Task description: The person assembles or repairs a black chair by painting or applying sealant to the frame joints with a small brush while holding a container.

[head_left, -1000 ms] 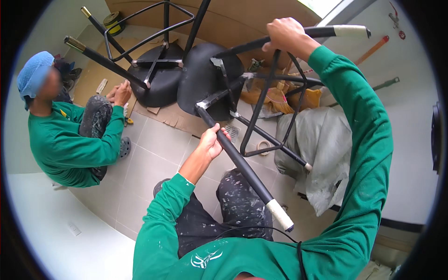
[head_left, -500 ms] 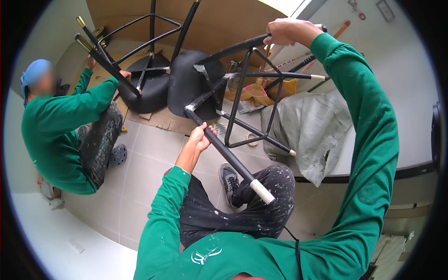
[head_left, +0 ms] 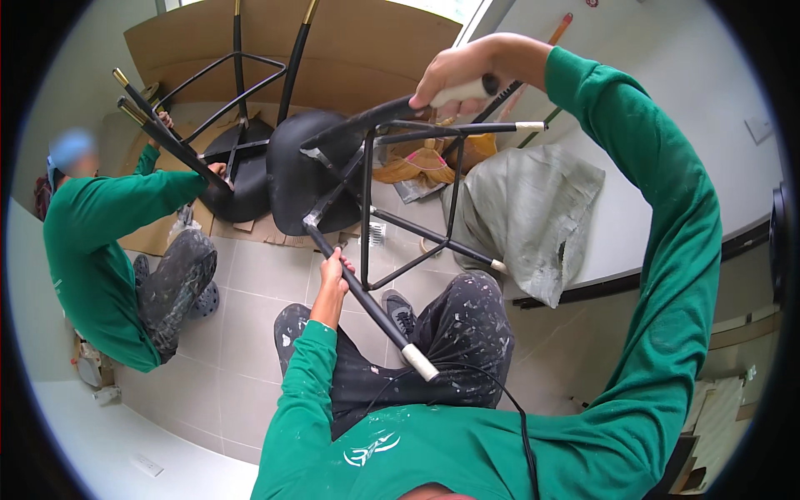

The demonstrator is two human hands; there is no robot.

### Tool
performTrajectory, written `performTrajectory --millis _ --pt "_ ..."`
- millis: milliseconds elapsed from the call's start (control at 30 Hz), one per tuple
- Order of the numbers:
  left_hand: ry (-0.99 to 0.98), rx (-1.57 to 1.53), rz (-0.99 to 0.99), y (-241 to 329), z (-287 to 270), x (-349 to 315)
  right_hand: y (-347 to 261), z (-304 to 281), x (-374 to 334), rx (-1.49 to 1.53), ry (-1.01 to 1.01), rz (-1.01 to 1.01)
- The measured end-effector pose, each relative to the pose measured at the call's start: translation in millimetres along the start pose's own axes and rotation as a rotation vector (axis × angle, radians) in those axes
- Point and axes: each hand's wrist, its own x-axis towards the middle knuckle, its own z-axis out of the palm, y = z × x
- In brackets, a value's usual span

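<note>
A black chair (head_left: 287, 179) is tipped over before me, the underside of its seat, its legs and a bent black footrest frame facing me. White wrapping covers the ends of its legs. My left hand (head_left: 335, 279) is closed round the near leg, partway between the seat and the white tip. Higher up, my right hand (head_left: 458, 77) wraps round another leg by its white end. Beside it at the left is a second black chair (head_left: 237, 150), also upturned, with gold leg ends. A co-worker (head_left: 125, 225) in a green top has both hands at that chair.
Brown cardboard (head_left: 333, 50) stands along the back, with more lying under the chairs. A grey woven sack (head_left: 533, 217) slumps against the white wall at the right. Near it are a yellowish bag (head_left: 475, 154) and long-handled tools. A dark cord (head_left: 521, 417) hangs across my lap.
My right hand has slid along its leg to the white end. The chair has shifted left in view along with the whole scene. My left hand keeps its hold.
</note>
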Motion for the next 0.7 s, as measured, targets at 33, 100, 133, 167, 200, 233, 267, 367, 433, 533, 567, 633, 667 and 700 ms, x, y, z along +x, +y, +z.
performTrajectory --millis 33,100,133,167,200,233,267,367,433,533,567,633,667,700 --pt "0.011 0.020 0.002 6 -10 0 -5 14 -8 -0.044 0.056 -0.014" --pt "0.013 0.069 0.054 10 -18 -4 -13 51 -31 -0.148 0.173 -0.028" --pt "0.029 0.093 0.058 6 -23 -9 -7 63 -38 -0.062 0.176 -0.039" --pt "0.007 0.108 0.060 4 -24 -11 -2 68 -41 -0.034 0.152 -0.023" --pt "-0.015 0.124 0.062 4 -23 -11 4 72 -43 -0.006 0.128 -0.008" --pt "-0.040 0.138 0.072 8 -22 -10 6 77 -49 0.013 0.120 -0.016" --pt "-0.055 0.155 0.080 9 -22 -10 8 82 -53 0.032 0.112 -0.023" --pt "-0.082 0.205 0.101 11 -17 -3 21 101 -64 0.157 0.171 -0.076" --pt "-0.113 0.232 0.117 13 -11 8 39 106 -58 0.260 0.189 -0.139" --pt "-0.106 0.324 0.157 18 -9 23 55 119 -41 0.185 0.199 -0.154" --pt "-0.101 0.368 0.170 17 -8 27 61 128 -41 0.233 0.215 -0.145" --pt "-0.118 0.442 0.189 17 -3 38 72 138 -39 0.294 0.217 -0.165" --pt "-0.127 0.479 0.198 17 0 44 77 141 -39 0.339 0.209 -0.166" --pt "-0.137 0.502 0.201 18 4 50 79 139 -37 0.378 0.199 -0.167"
